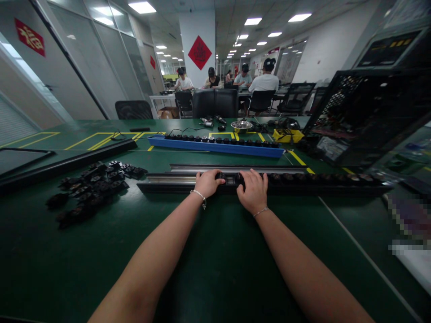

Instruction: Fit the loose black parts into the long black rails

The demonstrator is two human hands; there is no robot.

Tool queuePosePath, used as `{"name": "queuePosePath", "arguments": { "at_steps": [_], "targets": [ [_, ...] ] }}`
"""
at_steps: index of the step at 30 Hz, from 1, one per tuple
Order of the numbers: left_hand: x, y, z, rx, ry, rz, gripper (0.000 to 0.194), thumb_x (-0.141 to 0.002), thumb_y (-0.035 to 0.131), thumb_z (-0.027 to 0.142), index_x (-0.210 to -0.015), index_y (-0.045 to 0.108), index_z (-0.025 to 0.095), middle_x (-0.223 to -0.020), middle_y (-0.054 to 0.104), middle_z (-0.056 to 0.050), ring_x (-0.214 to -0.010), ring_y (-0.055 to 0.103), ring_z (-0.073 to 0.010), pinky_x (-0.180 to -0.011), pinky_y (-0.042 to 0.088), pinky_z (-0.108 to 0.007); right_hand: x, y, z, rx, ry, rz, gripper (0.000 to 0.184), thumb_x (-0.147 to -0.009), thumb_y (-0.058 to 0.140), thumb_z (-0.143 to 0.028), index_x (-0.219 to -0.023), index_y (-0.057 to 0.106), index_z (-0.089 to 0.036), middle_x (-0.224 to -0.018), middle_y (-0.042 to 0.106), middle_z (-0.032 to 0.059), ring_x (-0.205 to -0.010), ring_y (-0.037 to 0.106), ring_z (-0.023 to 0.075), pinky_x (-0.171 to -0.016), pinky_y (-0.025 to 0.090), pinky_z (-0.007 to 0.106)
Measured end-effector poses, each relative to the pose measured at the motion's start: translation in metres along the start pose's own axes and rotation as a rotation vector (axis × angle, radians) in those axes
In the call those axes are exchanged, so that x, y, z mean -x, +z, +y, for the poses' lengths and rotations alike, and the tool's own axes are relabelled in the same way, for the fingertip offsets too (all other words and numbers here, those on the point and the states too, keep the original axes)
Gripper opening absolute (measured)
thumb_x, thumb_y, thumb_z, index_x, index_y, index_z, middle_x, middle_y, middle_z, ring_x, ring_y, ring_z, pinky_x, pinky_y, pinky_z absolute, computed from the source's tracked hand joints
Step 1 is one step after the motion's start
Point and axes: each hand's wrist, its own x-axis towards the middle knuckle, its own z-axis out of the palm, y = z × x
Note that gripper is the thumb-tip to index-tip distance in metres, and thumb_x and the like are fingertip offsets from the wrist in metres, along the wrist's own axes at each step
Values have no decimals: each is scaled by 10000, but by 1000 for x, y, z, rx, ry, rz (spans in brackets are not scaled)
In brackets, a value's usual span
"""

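Two-handed, pinched black modules (220, 176) with left hand (206, 184) and right hand (253, 190) over black rail (303, 190); looked light, stiff, best edge-gripped

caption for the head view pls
Both hands on black parts in a long black rail, a dark pile left, a blue rail beyond

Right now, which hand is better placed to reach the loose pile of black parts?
Probably the left hand: it is at the black rail, nearer the loose pile. The right hand is at the rail too, but farther away.
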Motion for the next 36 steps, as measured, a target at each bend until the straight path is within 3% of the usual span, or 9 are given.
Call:
{"name": "queuePosePath", "arguments": {
  "at_steps": [7, 15, 25, 36],
  "targets": [
    [2, -9, -19, -14, -17, 5, 388, -828, 541, 400, -1198, 552, 282, -1231, 624, -52, -1190, 509, -244, -1071, 202, -505, 0, 0, 0, 1, -3, -3, 440, -780, 446, -240, -1196, 558, -155, -1194, 611, 101, -1235, 425, 253, -1110, 105, 495],
    [8, -25, -37, -13, -1, 5, 401, -813, 568, 346, -1195, 572, 226, -1188, 646, -59, -1107, 565, -208, -978, 371, -332, 0, 0, 0, 1, -5, -2, 429, -788, 443, -245, -1190, 561, -155, -1190, 612, 108, -1229, 431, 256, -1106, 119, 507],
    [16, -45, -60, -30, -45, -12, 376, -811, 555, 325, -1182, 577, 266, -1175, 653, -22, -1095, 572, -188, -963, 394, -314, 0, 2, 2, 2, -7, -3, 433, -783, 440, -234, -1194, 557, -166, -1185, 610, 104, -1228, 422, 257, -1102, 122, 520],
    [23, -67, -93, -79, -96, -29, 421, -801, 534, 341, -1214, 556, 263, -1228, 626, -36, -1156, 539, -220, -1035, 332, -380, 0, 1, 3, 5, -2, -10, 439, -784, 441, -234, -1202, 555, -164, -1194, 606, 107, -1231, 423, 259, -1102, 130, 522]
  ]
}}
